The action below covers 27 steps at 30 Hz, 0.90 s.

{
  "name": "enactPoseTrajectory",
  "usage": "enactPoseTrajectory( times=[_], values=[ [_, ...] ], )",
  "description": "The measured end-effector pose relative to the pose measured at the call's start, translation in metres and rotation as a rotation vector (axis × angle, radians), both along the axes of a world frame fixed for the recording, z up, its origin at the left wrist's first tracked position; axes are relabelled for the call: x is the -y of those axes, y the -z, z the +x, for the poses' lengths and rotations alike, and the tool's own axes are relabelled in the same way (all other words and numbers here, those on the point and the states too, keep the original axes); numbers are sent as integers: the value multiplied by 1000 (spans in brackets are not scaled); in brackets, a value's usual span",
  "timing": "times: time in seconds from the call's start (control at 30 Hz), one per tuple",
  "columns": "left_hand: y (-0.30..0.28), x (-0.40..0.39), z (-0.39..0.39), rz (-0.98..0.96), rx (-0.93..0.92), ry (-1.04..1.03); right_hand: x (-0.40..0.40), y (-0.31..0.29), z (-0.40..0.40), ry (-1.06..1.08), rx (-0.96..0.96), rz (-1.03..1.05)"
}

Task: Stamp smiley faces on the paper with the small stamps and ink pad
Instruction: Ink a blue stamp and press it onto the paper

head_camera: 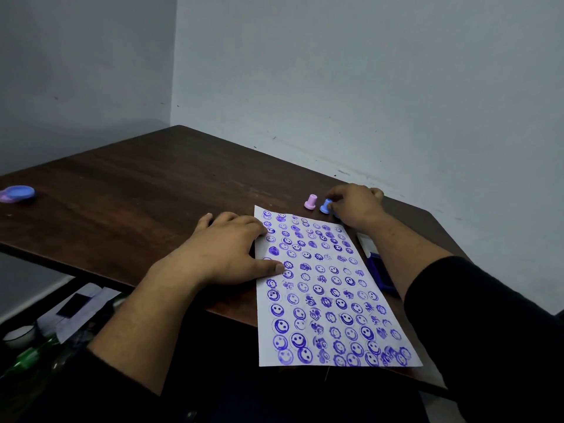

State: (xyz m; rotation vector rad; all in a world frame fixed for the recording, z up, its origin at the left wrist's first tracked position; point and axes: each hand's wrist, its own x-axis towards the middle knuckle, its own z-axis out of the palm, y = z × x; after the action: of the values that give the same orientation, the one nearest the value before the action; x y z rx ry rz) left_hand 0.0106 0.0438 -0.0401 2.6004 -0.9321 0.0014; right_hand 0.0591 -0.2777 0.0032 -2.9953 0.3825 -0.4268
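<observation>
Table: we see a dark wooden table (128,190) set into a corner of the room, and everything for the task lies on it.
Paper: the paper (323,288) lies flat at the near right of the table, its near edge at or just over the table's front edge. Blue prints fill it in rows from top to bottom; we make out smiley faces and some flower-like and smudged marks. We find almost no bare room left, so we judge the stamping nearly or fully done on this sheet.
Left hand: our left hand (222,254) rests flat with straight fingers, its fingertips and thumb on the left edge of the paper, pinning it and gripping nothing.
Right hand: our right hand (355,206) reaches past the top right corner of the paper and pinches the blue stamp with curled fingers.
Ink pad: the ink pad (380,274) lies just right of the paper, partly hidden under our right forearm.
Lid: a blue and pink lid (17,193) sits well apart at the far left.
Blue stamp: the blue stamp (326,206) stands on the table just beyond the paper's top edge; whether we are setting it down or picking it up we cannot tell.
Pink stamp: the pink stamp (311,202) stands just left of it, untouched.
Left to do: in our judgement, little beyond a last print or putting the stamps away.
</observation>
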Motion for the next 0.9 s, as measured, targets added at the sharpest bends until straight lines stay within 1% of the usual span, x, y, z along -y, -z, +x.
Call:
enactPoseTrajectory(
  times=[0.2, 0.3, 0.43, 0.57, 0.77, 0.9],
  values=[
    [0, 0, 0, 9, 3, 3, -8, -7, -5, 18, 71, 57],
    [1, -1, 0, 3, 2, 5, -10, -20, -13, 41, 114, 150],
    [1, 0, 0, 0, 5, 4, -7, -38, -33, 53, 255, 215],
    [0, -1, -1, 6, -4, 6, 1, -46, -66, 30, 342, 354],
    [-2, -1, -1, 25, -3, -2, 12, -29, -121, 60, 469, 488],
    [-2, -1, -2, 25, -4, -3, 17, -8, -156, 68, 448, 473]
  ],
)
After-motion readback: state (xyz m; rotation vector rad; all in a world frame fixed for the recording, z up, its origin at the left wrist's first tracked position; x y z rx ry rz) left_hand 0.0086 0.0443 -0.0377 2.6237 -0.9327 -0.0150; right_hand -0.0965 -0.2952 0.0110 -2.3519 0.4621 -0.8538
